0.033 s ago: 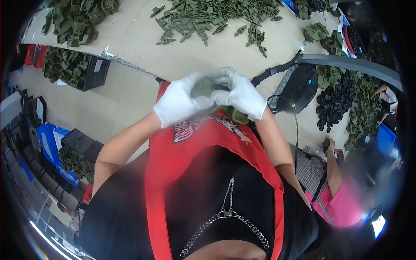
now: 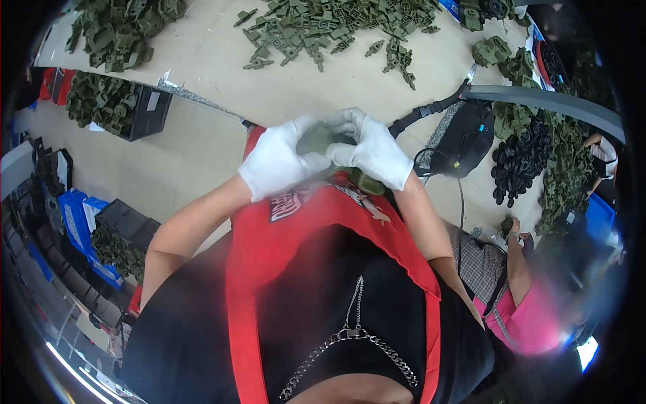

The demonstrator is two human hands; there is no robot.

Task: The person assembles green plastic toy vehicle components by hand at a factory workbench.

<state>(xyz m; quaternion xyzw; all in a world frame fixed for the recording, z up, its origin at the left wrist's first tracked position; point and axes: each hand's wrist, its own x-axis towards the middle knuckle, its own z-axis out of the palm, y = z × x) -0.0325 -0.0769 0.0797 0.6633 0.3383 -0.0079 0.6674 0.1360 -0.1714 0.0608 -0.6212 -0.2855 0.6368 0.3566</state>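
Both my hands wear white gloves and meet in front of the red apron (image 2: 259,262). My left hand (image 2: 282,156) is curled round the left side of an olive-green plastic part (image 2: 314,139). From the other side, my right hand (image 2: 372,149) grips the same part, thumb and bent fingers pressed against it. The gloves cover much of the part and haze blurs it, so its exact kind cannot be made out. Just below the right hand, against the apron, sits another green piece (image 2: 367,183); whether it joins the held part is hidden.
Beyond my hands, a pale table (image 2: 208,60) carries a heap of small green pieces (image 2: 336,27) and larger green parts (image 2: 118,40). A black crate (image 2: 149,111) with green parts stands left. At right are a black bag (image 2: 463,138), black rings (image 2: 517,161) and a seated person (image 2: 521,316).
My right hand has shifted very slightly downward. Both hands keep the same grip on the green plastic part.
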